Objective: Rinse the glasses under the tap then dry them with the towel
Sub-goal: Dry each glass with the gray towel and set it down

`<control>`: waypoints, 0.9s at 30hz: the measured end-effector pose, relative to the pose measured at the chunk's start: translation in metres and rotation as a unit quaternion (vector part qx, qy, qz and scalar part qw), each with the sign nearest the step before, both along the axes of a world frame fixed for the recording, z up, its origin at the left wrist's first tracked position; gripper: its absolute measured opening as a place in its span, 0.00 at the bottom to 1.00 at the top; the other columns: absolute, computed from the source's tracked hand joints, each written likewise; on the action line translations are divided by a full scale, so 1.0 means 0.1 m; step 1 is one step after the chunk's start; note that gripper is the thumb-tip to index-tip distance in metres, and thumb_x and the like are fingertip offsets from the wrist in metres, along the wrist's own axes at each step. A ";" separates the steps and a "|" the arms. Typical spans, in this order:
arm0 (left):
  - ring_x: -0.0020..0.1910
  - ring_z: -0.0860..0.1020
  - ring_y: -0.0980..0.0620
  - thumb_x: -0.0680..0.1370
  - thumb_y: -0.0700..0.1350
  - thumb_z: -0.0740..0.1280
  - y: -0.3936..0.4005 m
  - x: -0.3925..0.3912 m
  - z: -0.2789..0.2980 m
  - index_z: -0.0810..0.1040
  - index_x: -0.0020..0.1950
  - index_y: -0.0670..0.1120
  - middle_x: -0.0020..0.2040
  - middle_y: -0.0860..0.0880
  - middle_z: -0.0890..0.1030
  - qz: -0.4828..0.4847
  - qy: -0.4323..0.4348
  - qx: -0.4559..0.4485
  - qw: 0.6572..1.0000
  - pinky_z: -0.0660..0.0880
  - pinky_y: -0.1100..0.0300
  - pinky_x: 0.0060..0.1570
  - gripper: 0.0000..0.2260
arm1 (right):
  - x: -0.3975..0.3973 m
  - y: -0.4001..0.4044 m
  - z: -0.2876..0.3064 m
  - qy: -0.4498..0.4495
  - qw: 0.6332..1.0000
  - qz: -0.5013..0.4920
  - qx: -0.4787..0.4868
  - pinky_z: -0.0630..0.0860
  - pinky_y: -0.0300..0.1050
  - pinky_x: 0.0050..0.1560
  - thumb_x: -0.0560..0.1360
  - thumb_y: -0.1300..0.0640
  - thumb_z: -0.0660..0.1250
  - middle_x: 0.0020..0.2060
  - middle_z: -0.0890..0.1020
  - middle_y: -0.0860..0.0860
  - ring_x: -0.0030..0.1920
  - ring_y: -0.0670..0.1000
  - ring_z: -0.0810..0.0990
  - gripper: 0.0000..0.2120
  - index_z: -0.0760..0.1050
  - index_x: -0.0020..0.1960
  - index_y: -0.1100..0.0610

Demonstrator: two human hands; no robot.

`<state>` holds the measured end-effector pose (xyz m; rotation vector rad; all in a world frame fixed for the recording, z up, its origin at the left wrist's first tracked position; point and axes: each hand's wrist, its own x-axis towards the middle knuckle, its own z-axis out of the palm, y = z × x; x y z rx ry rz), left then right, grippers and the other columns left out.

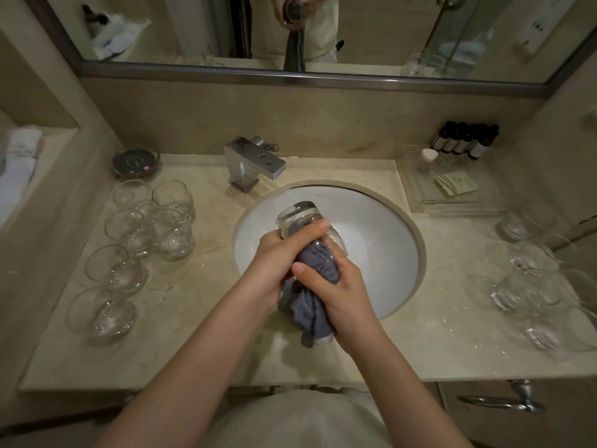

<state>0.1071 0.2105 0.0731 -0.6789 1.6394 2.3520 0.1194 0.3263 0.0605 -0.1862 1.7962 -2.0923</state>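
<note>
At the centre of the frame, over the white sink (pixel 381 253), our left hand (pixel 274 253) grips a glass (pixel 298 216) tipped on its side. Our right hand (pixel 339 286) clutches the grey towel (pixel 310 305), which is stuffed into the glass's mouth. More glasses (pixel 145 227) stand on the tabletop (pixel 200 344) at the left, others (pixel 533 286) at the right, and the tap (pixel 255 161) sits above the sink.

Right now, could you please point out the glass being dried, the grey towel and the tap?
glass (pixel 298 215): head view, on its thick base.
grey towel (pixel 308 310): head view, on the bunched part hanging below the hands.
tap (pixel 258 156): head view, on the spout's top face.
</note>
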 end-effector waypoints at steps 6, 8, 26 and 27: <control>0.39 0.82 0.50 0.61 0.49 0.76 -0.02 0.00 -0.06 0.81 0.48 0.40 0.41 0.45 0.83 0.003 0.080 0.038 0.996 0.79 0.60 0.40 0.20 | 0.00 0.03 -0.03 -0.243 0.917 0.038 -0.313 0.82 0.50 0.48 0.55 0.57 0.84 0.48 0.83 0.62 0.43 0.56 0.83 0.35 0.76 0.58 0.62; 0.38 0.82 0.50 0.61 0.51 0.74 -0.06 0.02 -0.05 0.79 0.50 0.39 0.41 0.44 0.83 -0.027 0.073 0.074 0.994 0.79 0.61 0.37 0.23 | 0.00 0.04 -0.07 -0.244 0.916 0.045 -0.315 0.80 0.53 0.52 0.53 0.53 0.85 0.50 0.82 0.63 0.45 0.58 0.83 0.35 0.79 0.56 0.61; 0.45 0.82 0.48 0.54 0.54 0.81 -0.15 0.05 -0.06 0.82 0.49 0.42 0.46 0.44 0.84 -0.072 0.108 0.073 0.989 0.80 0.59 0.44 0.29 | 0.05 0.11 -0.15 -0.314 0.888 0.078 -0.327 0.81 0.49 0.45 0.53 0.55 0.86 0.46 0.83 0.62 0.41 0.56 0.83 0.49 0.67 0.68 0.63; 0.47 0.82 0.48 0.56 0.56 0.79 -0.17 0.04 -0.06 0.82 0.50 0.43 0.47 0.45 0.84 -0.068 0.075 0.063 0.993 0.80 0.59 0.45 0.27 | 0.03 0.08 -0.14 -0.293 0.901 0.065 -0.313 0.80 0.49 0.48 0.54 0.53 0.85 0.48 0.82 0.62 0.43 0.56 0.82 0.47 0.69 0.67 0.62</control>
